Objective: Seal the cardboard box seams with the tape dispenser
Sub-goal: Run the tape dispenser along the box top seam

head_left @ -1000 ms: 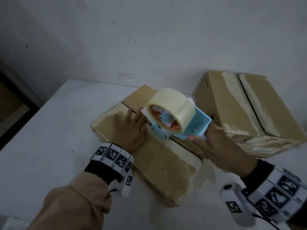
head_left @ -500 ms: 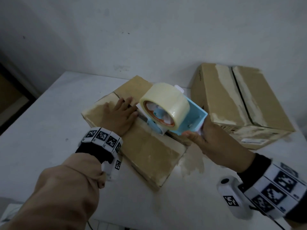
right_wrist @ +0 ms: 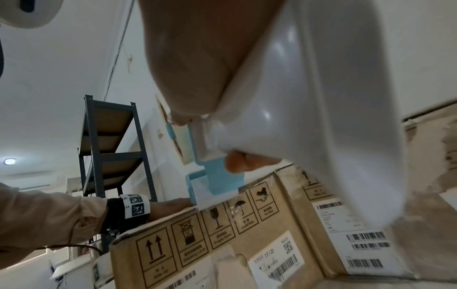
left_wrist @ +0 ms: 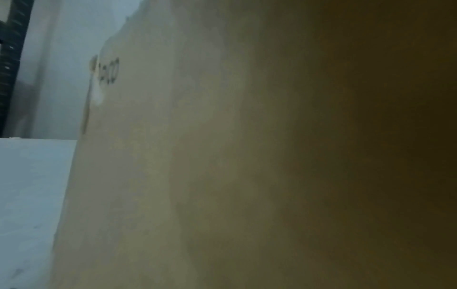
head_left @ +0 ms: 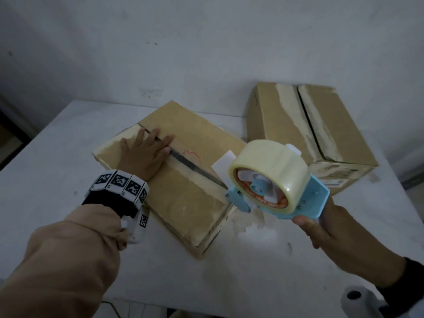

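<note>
Our left hand (head_left: 146, 154) lay flat, fingers straight, on the cardboard box (head_left: 183, 193). Our right hand (head_left: 321, 228) gripped the tape dispenser (head_left: 275, 189) by its handle, just right of the left hand.

Tape dispenser (head_left: 278, 183): moved off the flat cardboard box's (head_left: 183, 191) top; earlier over the centre seam beside the left hand, now held in the air past the box's near right corner, over the tabletop (head_left: 252, 260).
Right hand (head_left: 321, 228): drawn back toward the near right with the dispenser.
Centre seam (head_left: 195, 167): formerly hidden under the dispenser, now exposed as a dark line.
Left hand (head_left: 143, 154): fingers now reach across the seam's far end.
</note>
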A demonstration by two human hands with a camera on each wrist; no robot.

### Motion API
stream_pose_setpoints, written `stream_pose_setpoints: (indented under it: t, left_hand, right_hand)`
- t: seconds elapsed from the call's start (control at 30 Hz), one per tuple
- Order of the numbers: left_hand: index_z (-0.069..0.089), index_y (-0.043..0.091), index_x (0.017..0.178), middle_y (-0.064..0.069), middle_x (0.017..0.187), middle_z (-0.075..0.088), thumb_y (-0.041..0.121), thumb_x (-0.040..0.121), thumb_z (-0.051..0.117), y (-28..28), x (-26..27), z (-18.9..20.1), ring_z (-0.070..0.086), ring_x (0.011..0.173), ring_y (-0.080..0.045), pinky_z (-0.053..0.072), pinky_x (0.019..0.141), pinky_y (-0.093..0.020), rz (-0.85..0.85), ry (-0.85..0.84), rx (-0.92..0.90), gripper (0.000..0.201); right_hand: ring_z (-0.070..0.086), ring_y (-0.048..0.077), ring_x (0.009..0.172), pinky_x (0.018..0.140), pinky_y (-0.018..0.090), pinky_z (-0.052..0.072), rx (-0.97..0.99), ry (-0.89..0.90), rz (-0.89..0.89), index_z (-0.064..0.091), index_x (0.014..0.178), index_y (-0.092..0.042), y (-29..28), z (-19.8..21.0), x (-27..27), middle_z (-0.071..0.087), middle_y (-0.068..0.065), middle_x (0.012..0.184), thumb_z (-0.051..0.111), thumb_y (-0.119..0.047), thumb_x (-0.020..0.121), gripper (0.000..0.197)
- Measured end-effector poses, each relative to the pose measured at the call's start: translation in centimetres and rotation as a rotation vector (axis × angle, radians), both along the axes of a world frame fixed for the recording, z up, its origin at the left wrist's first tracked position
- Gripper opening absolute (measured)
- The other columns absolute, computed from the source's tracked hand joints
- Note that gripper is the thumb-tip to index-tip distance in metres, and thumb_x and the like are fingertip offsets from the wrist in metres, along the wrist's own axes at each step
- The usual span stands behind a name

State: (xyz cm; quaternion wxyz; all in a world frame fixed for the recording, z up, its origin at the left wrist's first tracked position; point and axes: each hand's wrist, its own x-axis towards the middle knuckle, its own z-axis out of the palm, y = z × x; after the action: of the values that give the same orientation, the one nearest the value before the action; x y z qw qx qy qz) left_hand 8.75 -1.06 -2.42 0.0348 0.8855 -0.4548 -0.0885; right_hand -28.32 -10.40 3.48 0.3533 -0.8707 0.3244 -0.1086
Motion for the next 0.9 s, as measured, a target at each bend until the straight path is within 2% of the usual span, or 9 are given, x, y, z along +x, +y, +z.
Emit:
stream_pose_setpoints:
  t: [0.2, 0.4, 0.57, 0.77, 0.9]
  left_hand:
    - [0.009, 0.052, 0.141, 0.013, 0.158, 0.001, 0.05, 0.096, 0.014, -0.3, 0.0, 0.0, -0.006, 0.146, -0.021, -0.003, 0.109, -0.067, 0.024, -0.019, 0.014, 0.045]
    - [0.011, 0.051, 0.142, 0.012, 0.158, 0.004, 0.05, 0.096, 0.015, -0.1, -0.1, 0.1, -0.004, 0.146, -0.02, -0.005, 0.107, -0.068, 0.017, -0.085, 0.014, 0.046]
    - [0.008, 0.054, 0.14, 0.014, 0.157, 0.004, 0.053, 0.095, 0.013, -0.1, -0.1, -0.1, -0.006, 0.146, -0.021, -0.005, 0.107, -0.07, 0.029, -0.076, 0.025, 0.046]
    - [0.007, 0.054, 0.14, 0.015, 0.157, 0.001, 0.055, 0.095, 0.012, -0.2, -0.2, 0.2, -0.009, 0.146, -0.022, -0.006, 0.105, -0.071, 0.027, -0.043, 0.044, 0.046]
    - [0.008, 0.054, 0.14, 0.014, 0.157, 0.001, 0.055, 0.095, 0.012, -0.1, -0.3, 0.2, -0.01, 0.146, -0.022, -0.006, 0.106, -0.071, 0.026, -0.037, 0.045, 0.046]
  right_hand:
    - [0.057, -0.012, 0.068, 0.056, 0.006, 0.042, -0.039, 0.028, -0.019, 0.044, 0.104, -0.018, 0.3, -1.0, -1.3, 0.052, -0.048, 0.075, 0.019, -0.094, 0.057, 0.093]
    - [0.057, -0.012, 0.069, 0.054, 0.005, 0.041, -0.056, 0.02, -0.015, 0.045, 0.102, -0.016, 0.3, -1.2, -1.3, 0.052, -0.049, 0.077, 0.021, -0.094, 0.058, 0.092]
    - [0.058, -0.011, 0.068, 0.056, 0.005, 0.041, -0.044, 0.001, -0.015, 0.047, 0.097, -0.016, 0.1, -1.3, -1.5, 0.054, -0.046, 0.075, 0.022, -0.093, 0.059, 0.09]
    - [0.057, -0.012, 0.063, 0.053, 0.002, 0.039, -0.044, -0.028, -0.006, 0.04, 0.077, -0.032, 0.1, -1.3, -1.8, 0.055, -0.044, 0.073, 0.024, -0.089, 0.066, 0.06]
    - [0.056, -0.014, 0.065, 0.053, 0.001, 0.039, -0.035, -0.05, -0.01, 0.038, 0.075, -0.037, 0.2, -2.0, -1.9, 0.055, -0.044, 0.076, 0.024, -0.088, 0.068, 0.053]
